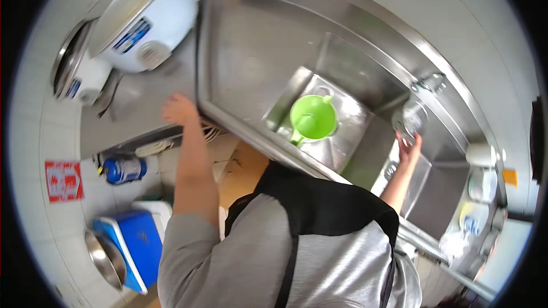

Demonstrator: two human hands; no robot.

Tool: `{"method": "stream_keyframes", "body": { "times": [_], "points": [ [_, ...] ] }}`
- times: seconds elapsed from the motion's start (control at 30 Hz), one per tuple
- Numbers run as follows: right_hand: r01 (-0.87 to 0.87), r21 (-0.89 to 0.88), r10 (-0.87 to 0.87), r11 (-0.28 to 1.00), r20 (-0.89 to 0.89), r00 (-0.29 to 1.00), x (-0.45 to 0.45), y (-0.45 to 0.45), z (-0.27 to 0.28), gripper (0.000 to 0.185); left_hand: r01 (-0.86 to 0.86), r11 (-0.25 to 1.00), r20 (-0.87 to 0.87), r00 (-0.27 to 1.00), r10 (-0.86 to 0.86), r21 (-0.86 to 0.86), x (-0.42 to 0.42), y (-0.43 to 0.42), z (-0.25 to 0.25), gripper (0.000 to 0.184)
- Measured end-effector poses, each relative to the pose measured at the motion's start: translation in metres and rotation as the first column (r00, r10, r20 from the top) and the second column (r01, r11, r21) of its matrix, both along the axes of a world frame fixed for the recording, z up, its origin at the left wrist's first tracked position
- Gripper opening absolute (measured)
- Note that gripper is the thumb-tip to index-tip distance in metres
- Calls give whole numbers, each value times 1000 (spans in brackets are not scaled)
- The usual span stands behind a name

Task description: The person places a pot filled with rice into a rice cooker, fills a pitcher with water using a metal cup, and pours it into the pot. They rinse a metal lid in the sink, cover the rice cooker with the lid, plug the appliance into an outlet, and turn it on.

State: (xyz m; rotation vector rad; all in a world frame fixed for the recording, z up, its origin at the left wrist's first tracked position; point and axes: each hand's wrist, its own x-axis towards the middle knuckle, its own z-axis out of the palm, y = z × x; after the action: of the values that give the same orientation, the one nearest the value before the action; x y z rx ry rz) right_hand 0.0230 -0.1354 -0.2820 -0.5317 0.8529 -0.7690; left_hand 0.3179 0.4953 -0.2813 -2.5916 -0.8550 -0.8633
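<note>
My right hand [409, 147] is raised over the right sink, with its fingers against the lower side of a clear, see-through container [410, 121]. The container is near the faucet [429, 82]; its exact kind is hard to make out. My left hand [180, 109] is over the front edge of the steel counter at left, below a big white rice cooker [151, 37]. Its fingers are blurred, and I see nothing in them. A bright green colander-like bowl with side handles [313, 117] sits in the left sink basin [349, 108], apart from both hands.
A smaller white cooker [88, 77] stands beside the big one. White and clear containers [482, 185] line the right end of the sink. Below the left counter are a blue fire extinguisher [123, 170], a blue cooler box [137, 245] and a metal bowl [105, 259].
</note>
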Motion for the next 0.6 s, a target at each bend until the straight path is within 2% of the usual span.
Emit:
{"method": "stream_keyframes", "body": {
  "times": [0.03, 0.07, 0.1, 0.13, 0.27, 0.33, 0.43, 0.6],
  "points": [
    [3, 15, -3, 1000, 30, 1000, 0, -3, -5, 48, 23, 998, -15, 1000, -24, -63, -8, 4, 8, 33],
    [-1, -96, -5, 995, -61, 998, -1, 3, 0, 56, 73, 988, -34, 996, -79, -138, -9, -11, 15, 35],
    [7, -127, -11, 992, -34, 999, 0, 4, -4, 61, 36, 966, 80, 997, -16, -254, -4, -11, 17, 38],
    [-9, -99, 7, 995, -21, 1000, 3, 14, 10, 58, 4, 929, 180, 981, 67, -370, -2, -11, 17, 41],
    [-23, -94, 22, 995, -15, 1000, 5, 23, 21, 49, 61, 935, 231, 973, 23, -350, -4, -9, 13, 46],
    [-22, -95, 21, 995, -10, 1000, 4, 23, 23, 53, 76, 943, 263, 965, 13, -325, -2, -9, 10, 46],
    [-31, -93, 31, 995, -3, 1000, 4, 23, 22, 56, 48, 924, 225, 974, 41, -379, -2, -10, 13, 46],
    [-39, -113, 35, 993, -36, 999, 6, 26, 34, 51, 67, 919, 245, 969, 33, -388, -3, -9, 13, 45]
  ]
}}
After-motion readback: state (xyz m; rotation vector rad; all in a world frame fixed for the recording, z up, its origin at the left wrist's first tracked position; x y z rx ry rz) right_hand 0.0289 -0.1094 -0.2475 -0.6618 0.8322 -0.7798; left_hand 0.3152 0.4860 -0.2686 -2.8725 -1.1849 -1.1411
